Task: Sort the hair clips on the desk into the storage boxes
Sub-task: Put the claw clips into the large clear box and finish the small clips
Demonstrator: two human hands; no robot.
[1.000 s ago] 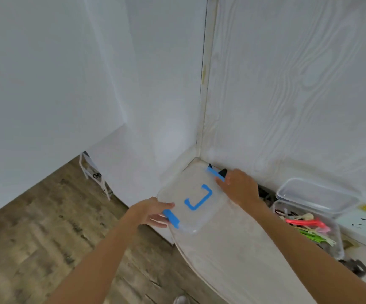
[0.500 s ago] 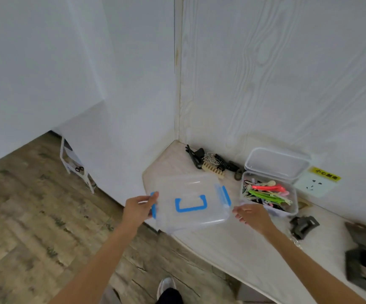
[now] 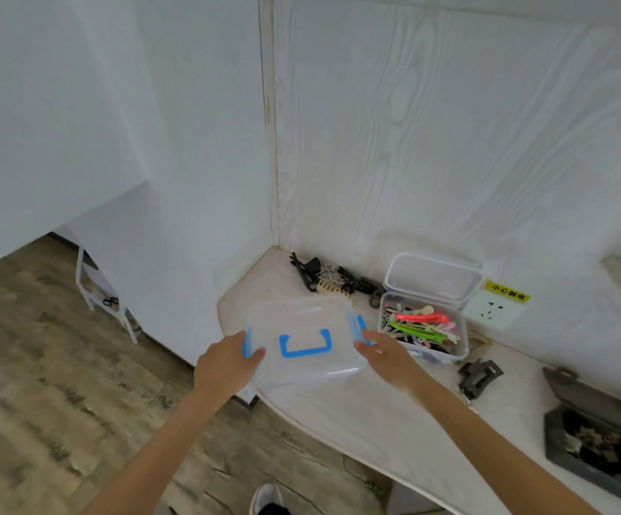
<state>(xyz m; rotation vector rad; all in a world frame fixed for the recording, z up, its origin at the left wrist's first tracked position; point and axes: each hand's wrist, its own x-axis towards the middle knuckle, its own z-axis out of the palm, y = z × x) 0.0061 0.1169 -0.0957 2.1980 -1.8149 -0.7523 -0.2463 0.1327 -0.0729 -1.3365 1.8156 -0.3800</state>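
left fingers (image 3: 255, 353) grasping box (image 3: 307, 341) at left latch, right fingers (image 3: 362, 345) grasping right end, over worktop (image 3: 357, 414) edge, clips (image 3: 335, 278) behind

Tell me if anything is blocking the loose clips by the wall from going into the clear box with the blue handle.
Yes. The clear box has its lid on, blue latches at both ends, held by the left hand and right hand. That lid covers the opening; the loose clips lie behind it by the wall.
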